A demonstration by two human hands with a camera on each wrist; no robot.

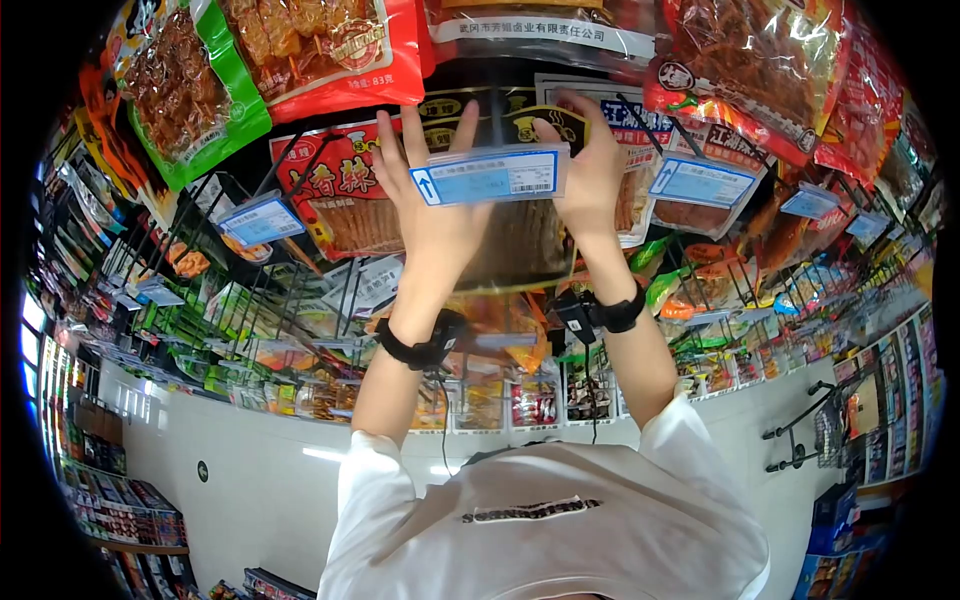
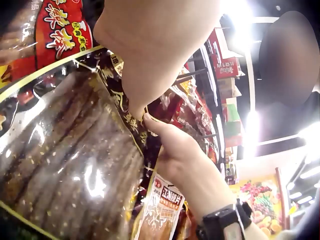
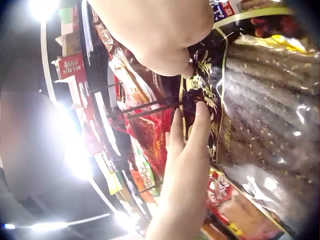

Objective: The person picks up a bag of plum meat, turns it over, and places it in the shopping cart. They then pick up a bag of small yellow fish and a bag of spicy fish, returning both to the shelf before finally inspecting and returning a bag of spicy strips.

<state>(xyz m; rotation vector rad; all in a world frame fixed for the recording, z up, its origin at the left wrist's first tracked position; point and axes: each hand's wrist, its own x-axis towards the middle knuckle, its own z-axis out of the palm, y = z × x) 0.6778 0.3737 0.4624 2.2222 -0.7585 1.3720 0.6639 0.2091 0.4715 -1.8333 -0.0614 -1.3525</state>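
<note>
A large black-and-clear snack bag [image 1: 520, 245] of brown strips hangs behind a blue-and-white price tag [image 1: 490, 178]. My right hand [image 1: 592, 175] grips its top edge, the thumb [image 2: 151, 122] on the printed front and the other fingers mostly hidden behind. At the left part of the top my left hand [image 1: 440, 205] touches the bag with fingers straight and spread; a fingertip [image 3: 201, 111] lies on the dark header. In the right wrist view, thin dark peg rods [image 3: 147, 106] reach the header between both hands.
A red snack bag [image 1: 350, 190] hangs left of the black one, and a white-and-red bag [image 1: 715, 185] hangs to the right. Larger bags [image 1: 320, 50] hang from pegs above. Farther right on the floor stands a cart [image 1: 830, 425].
</note>
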